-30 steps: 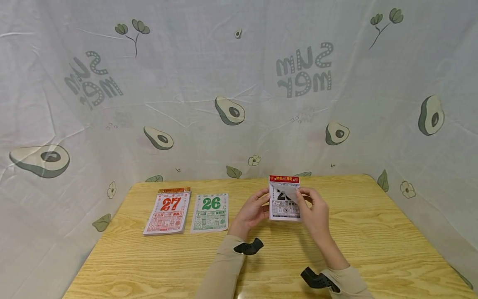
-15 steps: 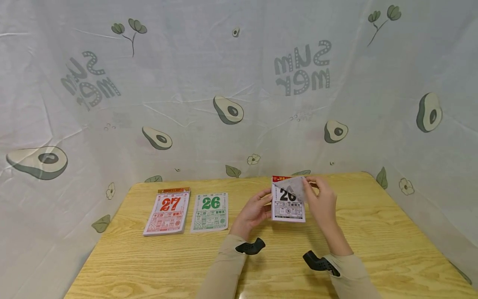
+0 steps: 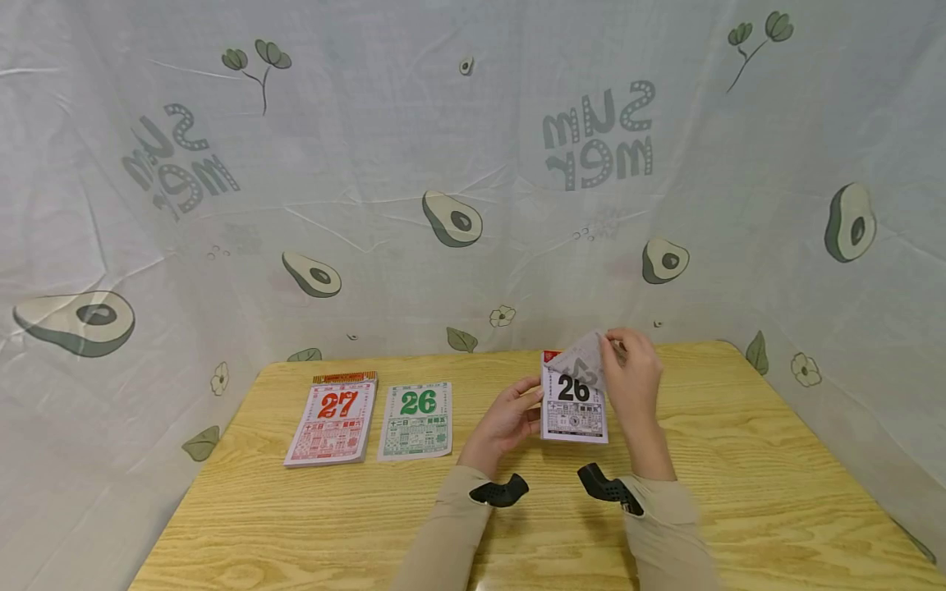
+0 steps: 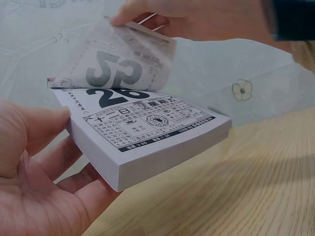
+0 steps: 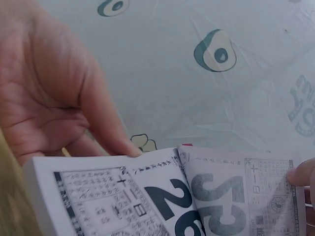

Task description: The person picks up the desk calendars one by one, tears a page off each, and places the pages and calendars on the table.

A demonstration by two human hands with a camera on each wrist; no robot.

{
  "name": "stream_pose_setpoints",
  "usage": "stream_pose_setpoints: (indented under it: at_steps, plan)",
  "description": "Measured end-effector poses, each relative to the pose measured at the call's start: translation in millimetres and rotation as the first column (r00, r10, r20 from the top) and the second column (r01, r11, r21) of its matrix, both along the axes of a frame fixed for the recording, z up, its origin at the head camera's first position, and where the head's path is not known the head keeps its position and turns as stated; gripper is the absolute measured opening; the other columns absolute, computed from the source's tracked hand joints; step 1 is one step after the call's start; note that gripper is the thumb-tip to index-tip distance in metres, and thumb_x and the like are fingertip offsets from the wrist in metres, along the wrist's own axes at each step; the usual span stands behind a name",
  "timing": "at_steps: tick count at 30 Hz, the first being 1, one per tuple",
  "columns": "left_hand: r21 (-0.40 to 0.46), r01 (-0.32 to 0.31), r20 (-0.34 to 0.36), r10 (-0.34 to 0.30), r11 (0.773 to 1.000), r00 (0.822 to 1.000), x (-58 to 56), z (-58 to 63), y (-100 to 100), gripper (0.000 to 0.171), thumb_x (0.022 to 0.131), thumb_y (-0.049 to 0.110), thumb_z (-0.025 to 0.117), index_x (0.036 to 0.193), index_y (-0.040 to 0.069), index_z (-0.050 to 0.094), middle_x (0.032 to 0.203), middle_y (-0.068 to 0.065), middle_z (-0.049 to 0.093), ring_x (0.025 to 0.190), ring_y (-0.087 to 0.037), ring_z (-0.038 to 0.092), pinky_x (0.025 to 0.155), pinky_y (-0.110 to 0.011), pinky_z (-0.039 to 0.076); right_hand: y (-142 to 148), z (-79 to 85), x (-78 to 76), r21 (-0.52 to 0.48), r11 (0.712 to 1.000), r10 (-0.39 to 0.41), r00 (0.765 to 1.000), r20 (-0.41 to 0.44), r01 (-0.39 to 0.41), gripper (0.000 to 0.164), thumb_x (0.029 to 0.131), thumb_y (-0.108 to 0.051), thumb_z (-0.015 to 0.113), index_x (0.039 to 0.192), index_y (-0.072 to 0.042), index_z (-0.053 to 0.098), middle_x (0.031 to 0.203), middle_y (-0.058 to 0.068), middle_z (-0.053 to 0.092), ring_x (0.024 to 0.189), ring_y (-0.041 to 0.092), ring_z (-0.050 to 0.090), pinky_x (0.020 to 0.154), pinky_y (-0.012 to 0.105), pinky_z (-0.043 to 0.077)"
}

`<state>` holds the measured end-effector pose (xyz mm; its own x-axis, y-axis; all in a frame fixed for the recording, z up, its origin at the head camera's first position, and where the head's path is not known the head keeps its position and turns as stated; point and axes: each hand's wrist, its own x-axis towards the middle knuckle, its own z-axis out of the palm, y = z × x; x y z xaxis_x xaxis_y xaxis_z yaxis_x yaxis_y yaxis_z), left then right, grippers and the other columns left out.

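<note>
A thick tear-off calendar [image 3: 575, 420] with a black 26 is held up above the table by my left hand [image 3: 505, 423]. The thumb lies on its left edge and the fingers reach underneath, as the left wrist view shows. My right hand [image 3: 636, 377] pinches the lower edge of the thin top sheet [image 4: 125, 61] and holds it folded up and back. A reversed 25 shows through that sheet. Its upper end is still joined to the pad near the red header [image 3: 550, 355], which the sheet mostly covers.
On the wooden table [image 3: 296, 525], left of my hands, lie a second calendar pad [image 3: 332, 423] with a red 27 and a loose sheet [image 3: 416, 420] with a green 26. A white avocado-print curtain [image 3: 384, 164] stands behind and at both sides.
My right hand has lifted the top sheet up and to the right, uncovering the whole black 26. My left hand and the calendar have shifted slightly right.
</note>
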<state>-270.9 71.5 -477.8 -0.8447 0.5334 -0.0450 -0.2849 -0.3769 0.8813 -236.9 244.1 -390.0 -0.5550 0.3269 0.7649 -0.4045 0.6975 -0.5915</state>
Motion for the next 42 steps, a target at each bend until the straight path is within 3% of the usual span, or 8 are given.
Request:
stream_pose_setpoints:
  at_steps: [3,5,8,19,27,42]
  plan:
    - [0.001,0.006,-0.002,-0.006,1.0,1.0,-0.4,-1.6,0,0.03,0.103,0.012,0.045,0.132,0.008,0.052,0.099,0.002,0.061,0.084,-0.014,0.061,0.07,-0.028,0.052,-2,2.7,-6.9,0.013,1.0,-0.028,1.0,-0.001,0.028,0.012,0.088,-0.005,0.069,0.089,0.007,0.068,0.095,0.024,0.067,0.091,0.036,0.064,0.084,0.027,0.054]
    - [0.004,0.008,0.005,-0.008,1.0,1.0,-0.7,-2.6,1,0.03,0.103,0.011,0.045,0.132,0.008,0.052,0.1,0.002,0.061,0.084,-0.014,0.061,0.07,-0.028,0.052,-2,4.2,-12.4,0.025,0.999,-0.039,0.999,0.008,0.039,0.012,0.088,-0.005,0.07,0.089,0.007,0.068,0.095,0.024,0.067,0.092,0.037,0.063,0.086,0.043,0.052]
    - [0.004,0.003,0.007,-0.003,1.0,1.0,-0.8,-3.9,1,0.028,0.103,0.011,0.044,0.13,0.009,0.053,0.099,0.002,0.062,0.084,-0.015,0.06,0.069,-0.029,0.052,-2,6.6,-19.9,0.039,0.999,-0.032,0.999,0.037,0.031,0.012,0.088,-0.005,0.07,0.089,0.007,0.067,0.095,0.025,0.066,0.093,0.039,0.061,0.087,0.05,0.05]
    - [0.037,-0.045,0.042,0.043,0.998,0.998,-1.0,-5.0,2,0.024,0.103,0.01,0.045,0.122,0.015,0.057,0.098,0.002,0.064,0.083,-0.015,0.061,0.07,-0.031,0.052,-1,14.7,-40.2,0.105,0.994,-0.008,0.989,0.149,-0.008,0.013,0.088,-0.004,0.069,0.088,0.008,0.067,0.097,0.026,0.066,0.096,0.042,0.061,0.09,0.051,0.047]
    - [0.087,-0.099,0.067,0.093,0.991,0.993,-2.0,-6.3,4,0.028,0.102,0.01,0.046,0.128,0.011,0.056,0.096,0.002,0.067,0.082,-0.014,0.063,0.071,-0.031,0.052,0,16.2,-46.6,0.11,0.994,-0.018,0.971,0.238,-0.009,0.013,0.09,-0.005,0.065,0.089,0.008,0.066,0.101,0.026,0.065,0.102,0.042,0.061,0.091,0.051,0.05]
    - [0.097,-0.138,0.082,0.13,0.986,0.988,-4.8,-6.9,5,0.029,0.102,0.011,0.046,0.13,0.009,0.055,0.093,0.002,0.068,0.081,-0.013,0.065,0.07,-0.031,0.053,1,13.7,-50.3,0.106,0.994,-0.025,0.964,0.265,-0.003,0.014,0.091,-0.005,0.064,0.09,0.009,0.065,0.103,0.027,0.064,0.105,0.043,0.061,0.091,0.051,0.051]
